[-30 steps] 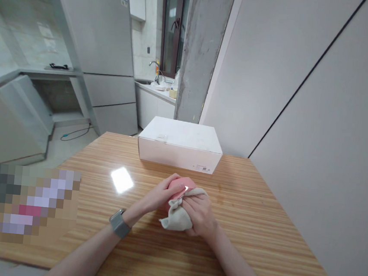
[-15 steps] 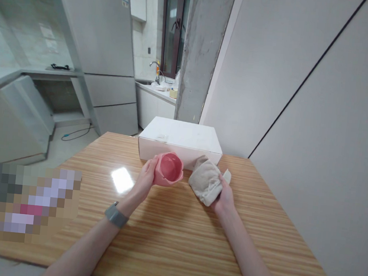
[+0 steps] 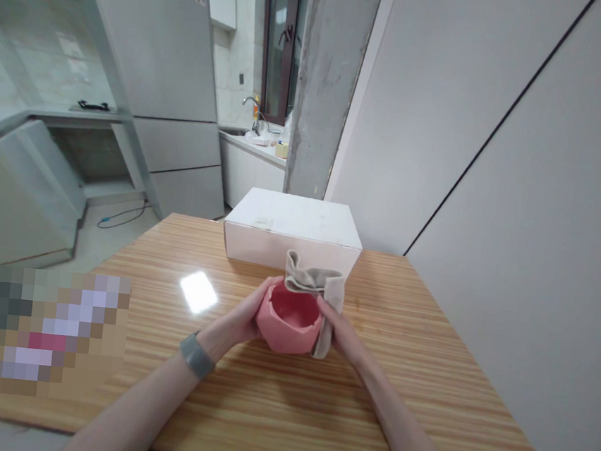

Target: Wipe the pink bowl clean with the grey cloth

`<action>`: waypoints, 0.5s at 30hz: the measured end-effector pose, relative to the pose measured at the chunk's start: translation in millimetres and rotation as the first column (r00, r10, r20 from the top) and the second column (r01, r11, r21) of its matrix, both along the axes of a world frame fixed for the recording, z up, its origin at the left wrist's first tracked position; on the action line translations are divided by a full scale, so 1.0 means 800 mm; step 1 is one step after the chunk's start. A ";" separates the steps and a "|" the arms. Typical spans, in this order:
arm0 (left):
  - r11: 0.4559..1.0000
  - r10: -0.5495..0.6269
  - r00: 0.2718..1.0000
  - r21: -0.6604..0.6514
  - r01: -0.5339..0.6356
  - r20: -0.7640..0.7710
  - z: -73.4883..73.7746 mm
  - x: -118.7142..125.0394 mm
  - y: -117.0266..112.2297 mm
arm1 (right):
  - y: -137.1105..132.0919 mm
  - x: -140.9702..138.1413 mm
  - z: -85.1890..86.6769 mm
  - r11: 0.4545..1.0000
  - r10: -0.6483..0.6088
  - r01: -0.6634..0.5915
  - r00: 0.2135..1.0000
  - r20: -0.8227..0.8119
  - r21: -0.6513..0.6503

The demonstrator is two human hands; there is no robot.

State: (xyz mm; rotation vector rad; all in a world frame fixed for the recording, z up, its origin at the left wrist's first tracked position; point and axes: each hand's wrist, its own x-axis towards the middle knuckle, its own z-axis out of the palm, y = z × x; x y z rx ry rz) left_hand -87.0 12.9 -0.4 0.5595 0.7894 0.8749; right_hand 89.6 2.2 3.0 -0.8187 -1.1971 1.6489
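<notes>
A pink faceted bowl [image 3: 288,334] is held above the table in front of me, its opening tipped partly toward me. My left hand [image 3: 254,311] grips it by its left side, with some fingers hidden behind it. On the bowl's right side, my right hand [image 3: 334,326] is closed on a beige-grey cloth [image 3: 316,280]. Part of this cloth is folded over the far rim, and another part hangs down against the right wall between hand and bowl. A grey band [image 3: 196,356] circles my left wrist.
Behind the bowl, a long white box [image 3: 295,218] lies on the wood-grain table [image 3: 229,417]. A blurred-out patch [image 3: 56,333] covers the table's left side. To the right rises a white panelled wall [image 3: 501,131]; a fridge [image 3: 172,64] and a sink counter stand beyond the table.
The bowl has come lower and slightly right, and its opening has turned more upward. My right hand has brought the cloth left, from apart to against the bowl's rim and right side.
</notes>
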 end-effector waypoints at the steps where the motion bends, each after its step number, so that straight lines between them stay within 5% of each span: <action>1: 1.000 -0.012 1.000 -0.012 0.012 -0.015 -0.002 -0.001 0.002 | 0.001 0.001 -0.001 0.999 -0.022 0.021 0.999 0.033 0.038; 8: 0.995 0.097 0.995 0.023 -0.097 0.022 -0.002 0.005 0.006 | 0.008 -0.016 -0.020 0.940 -0.331 0.323 0.941 0.064 0.114; 15: 0.950 0.280 0.957 0.123 -0.288 0.079 0.001 0.032 -0.008 | -0.009 -0.037 -0.028 0.792 -0.552 0.523 0.834 0.005 0.314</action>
